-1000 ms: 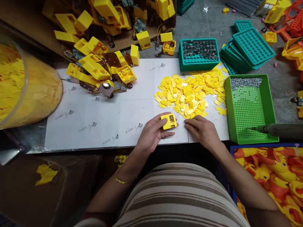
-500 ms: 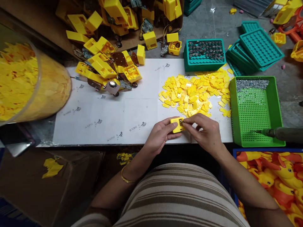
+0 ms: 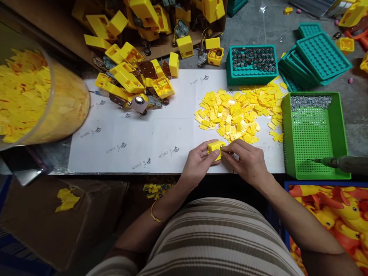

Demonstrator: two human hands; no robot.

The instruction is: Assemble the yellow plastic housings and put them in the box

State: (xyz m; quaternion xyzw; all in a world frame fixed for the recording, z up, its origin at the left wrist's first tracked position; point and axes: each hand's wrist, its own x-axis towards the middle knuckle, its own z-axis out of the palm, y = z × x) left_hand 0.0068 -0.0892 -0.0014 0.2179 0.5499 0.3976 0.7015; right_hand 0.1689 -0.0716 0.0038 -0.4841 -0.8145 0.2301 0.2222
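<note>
Near the front edge of the bench (image 3: 169, 130), a small yellow box (image 3: 213, 147) is gripped by the left hand (image 3: 197, 161). Its right side is touched by the right hand (image 3: 249, 160), thumb and finger bent close; whether a tiny part is pinched there cannot be told. So the box is found between both hands, and its long way cannot be made out. Just past it, flat yellow pieces (image 3: 230, 115) are heaped. At the far edge, a teal tray (image 3: 253, 79) is seen.
</note>
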